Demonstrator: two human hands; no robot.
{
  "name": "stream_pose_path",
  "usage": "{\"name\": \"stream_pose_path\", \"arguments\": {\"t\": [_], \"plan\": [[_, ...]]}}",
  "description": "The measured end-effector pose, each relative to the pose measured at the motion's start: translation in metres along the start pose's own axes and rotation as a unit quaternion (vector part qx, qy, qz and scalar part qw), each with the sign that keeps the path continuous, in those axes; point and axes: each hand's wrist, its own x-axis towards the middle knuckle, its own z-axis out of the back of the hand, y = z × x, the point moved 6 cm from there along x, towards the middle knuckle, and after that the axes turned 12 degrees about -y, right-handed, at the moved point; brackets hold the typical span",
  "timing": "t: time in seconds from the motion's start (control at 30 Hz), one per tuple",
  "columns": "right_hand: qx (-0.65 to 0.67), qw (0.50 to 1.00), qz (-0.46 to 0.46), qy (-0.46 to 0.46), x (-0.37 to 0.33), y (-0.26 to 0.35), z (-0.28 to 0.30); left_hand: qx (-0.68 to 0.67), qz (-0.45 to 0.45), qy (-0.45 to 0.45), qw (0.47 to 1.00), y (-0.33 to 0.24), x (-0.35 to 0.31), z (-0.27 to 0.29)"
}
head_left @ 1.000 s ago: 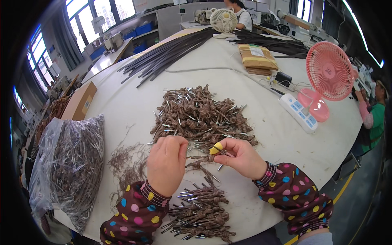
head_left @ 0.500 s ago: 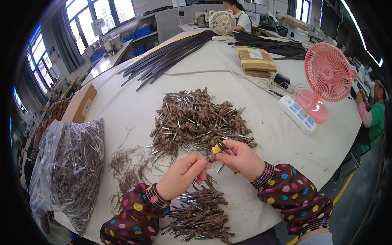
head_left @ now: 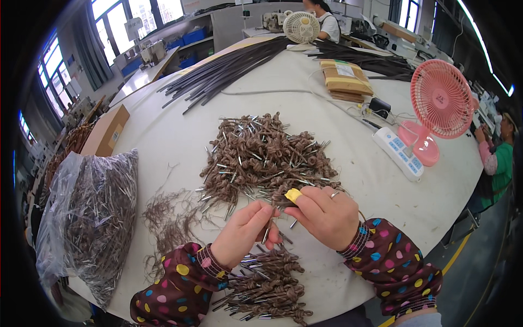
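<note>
My left hand (head_left: 246,228) is closed, thumb against fingers, on a brown cord (head_left: 267,233) with a metal tip pointing down. Close beside it, my right hand (head_left: 328,216) has its fingers curled together at the cord's upper end; a yellow wrap covers one fingertip and a ring sits on another finger. What the right fingers grip is hidden. Just beyond both hands lies a large heap of knotted brown cords (head_left: 267,158) with silvery metal tips. Below the hands, nearer me, more knotted cords (head_left: 275,283) lie in neater rows, tips to the left.
Loose brown thread scraps (head_left: 171,218) lie left of my hands, beside a clear plastic bag (head_left: 95,212) full of tipped cords. A cardboard box (head_left: 106,131), dark strips (head_left: 229,68), brown packets (head_left: 345,80), a white power strip (head_left: 397,152) and a pink fan (head_left: 441,101) stand around. Two people sit farther off.
My right hand has rolled over so its back faces up, and the dark-and-gold thing at its fingertips no longer shows. The cord's metal tip now hangs visibly below my left fingers.
</note>
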Motion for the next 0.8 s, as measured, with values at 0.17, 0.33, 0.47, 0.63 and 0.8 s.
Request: {"name": "stream_pose_path", "arguments": {"t": [0.17, 0.33, 0.47, 0.63, 0.8], "plan": [[-0.037, 0.998, 0.043, 0.000, 0.000, 0.005, 0.002, 0.016, 0.004, -0.016, 1.000, -0.003, -0.002, -0.004], [-0.075, 0.995, 0.072, 0.002, -0.002, 0.009, 0.002, 0.045, -0.003, -0.023, 0.999, -0.008, -0.005, -0.008], [-0.094, 0.992, 0.089, 0.011, -0.003, 0.010, 0.004, 0.022, -0.018, -0.019, 0.999, -0.004, -0.003, -0.007], [-0.030, 0.999, 0.012, 0.014, -0.004, 0.000, 0.000, 0.016, -0.016, -0.008, 1.000, -0.003, -0.003, -0.007], [0.214, 0.886, -0.410, 0.041, -0.014, -0.044, -0.011, -0.005, 0.000, 0.008, 1.000, -0.002, -0.003, -0.008]]}}
